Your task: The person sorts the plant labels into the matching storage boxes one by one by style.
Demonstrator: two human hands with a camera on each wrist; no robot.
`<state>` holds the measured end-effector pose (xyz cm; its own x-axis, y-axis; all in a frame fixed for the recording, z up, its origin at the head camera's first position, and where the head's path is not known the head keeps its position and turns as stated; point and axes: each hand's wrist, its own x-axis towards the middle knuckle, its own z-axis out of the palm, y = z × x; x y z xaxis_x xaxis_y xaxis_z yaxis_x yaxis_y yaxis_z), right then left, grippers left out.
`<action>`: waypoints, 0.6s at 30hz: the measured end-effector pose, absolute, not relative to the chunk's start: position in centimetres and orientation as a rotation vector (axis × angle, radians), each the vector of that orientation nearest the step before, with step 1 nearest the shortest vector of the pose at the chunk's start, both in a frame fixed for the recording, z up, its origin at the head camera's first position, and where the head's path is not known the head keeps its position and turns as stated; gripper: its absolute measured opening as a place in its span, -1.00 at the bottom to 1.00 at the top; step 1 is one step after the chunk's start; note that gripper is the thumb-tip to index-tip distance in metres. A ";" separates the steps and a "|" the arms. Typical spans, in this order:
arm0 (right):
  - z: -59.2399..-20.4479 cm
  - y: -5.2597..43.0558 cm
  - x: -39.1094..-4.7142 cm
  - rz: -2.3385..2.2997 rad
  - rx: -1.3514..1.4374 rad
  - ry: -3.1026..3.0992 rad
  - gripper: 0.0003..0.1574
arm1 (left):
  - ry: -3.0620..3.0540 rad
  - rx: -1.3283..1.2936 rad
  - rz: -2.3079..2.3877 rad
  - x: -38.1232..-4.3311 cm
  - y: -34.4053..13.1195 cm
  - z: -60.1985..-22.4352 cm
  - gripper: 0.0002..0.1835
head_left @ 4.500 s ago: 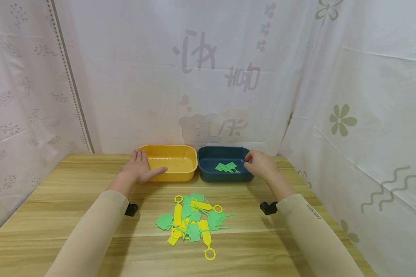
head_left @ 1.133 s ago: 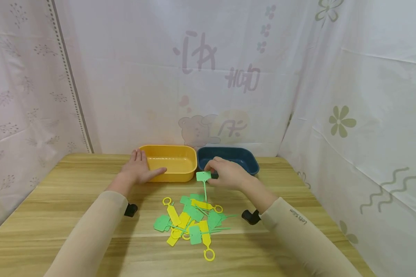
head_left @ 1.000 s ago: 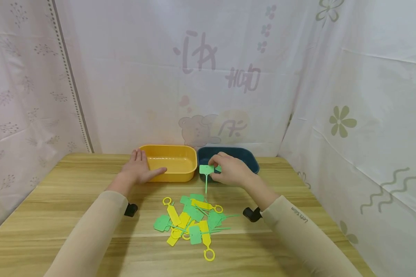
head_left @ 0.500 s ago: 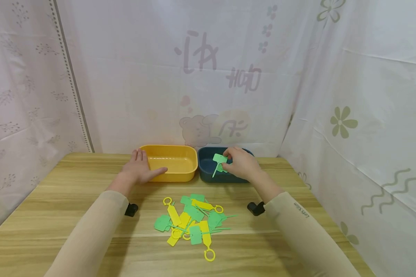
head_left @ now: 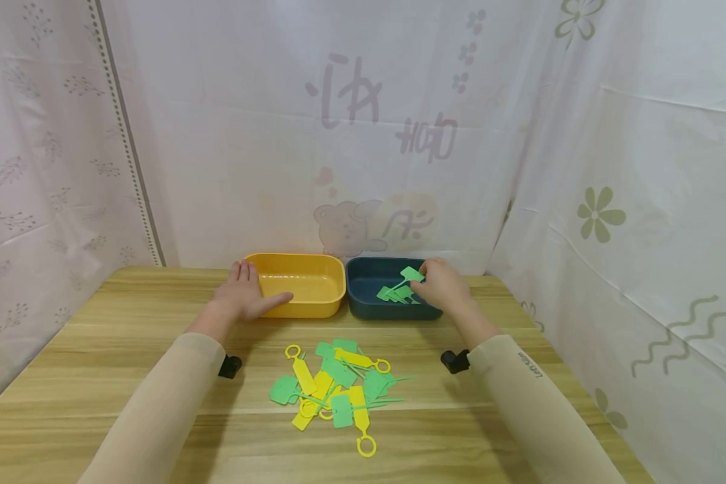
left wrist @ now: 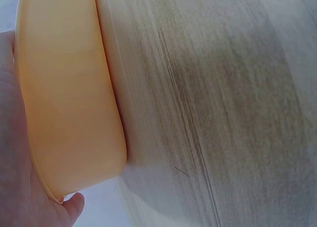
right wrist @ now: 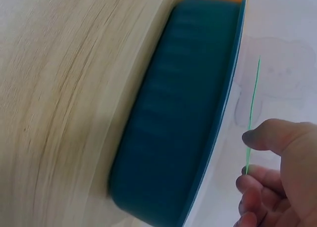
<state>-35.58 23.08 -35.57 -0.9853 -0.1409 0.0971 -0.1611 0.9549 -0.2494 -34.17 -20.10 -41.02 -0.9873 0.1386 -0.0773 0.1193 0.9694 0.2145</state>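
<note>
My right hand pinches a green T-shaped plant label between thumb and fingers, over the right part of the dark blue bin. The right wrist view shows that label edge-on, above the bin's rim. Several green labels lie inside the bin. My left hand rests on the left end of the yellow bin, its fingers straight and thumb spread along the front rim. Between my forearms is a loose pile of green labels and yellow ring-ended tags.
Both bins stand side by side at the back of the wooden table, in front of a printed curtain. Another curtain hangs along the right. A black wrist mount sticks out under the right sleeve.
My right hand has carried the pinched green label from just above the pile to the right, over the blue bin. The left hand has stayed on the yellow bin.
</note>
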 end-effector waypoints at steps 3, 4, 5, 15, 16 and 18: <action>-35.6 23.5 -35.5 0.381 0.172 -3.042 -0.35 | 3.029 0.200 0.330 -34.1 -20.1 -41.0 0.51; -35.6 23.6 -35.5 0.375 0.154 -3.046 -0.34 | 3.031 0.201 0.334 -34.1 -20.1 -40.9 0.52; -35.6 23.8 -35.4 0.369 0.141 -3.049 -0.34 | 3.031 0.202 0.334 -34.1 -20.1 -40.9 0.52; -35.8 24.7 -35.6 0.333 0.019 -3.061 -0.27 | 3.041 0.202 0.336 -34.0 -20.0 -41.0 0.51; -35.9 24.7 -35.6 0.331 0.013 -3.064 -0.27 | 3.042 0.204 0.336 -33.9 -20.0 -41.0 0.51; -35.9 24.8 -35.6 0.331 0.010 -3.068 -0.28 | 3.043 0.207 0.336 -33.9 -20.0 -41.0 0.51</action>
<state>-35.62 24.78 -35.90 -0.9984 -0.0002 0.0558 -0.0121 0.9770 -0.2130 -33.91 -19.98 -40.95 -0.9883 0.1415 -0.0576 0.1255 0.9669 0.2221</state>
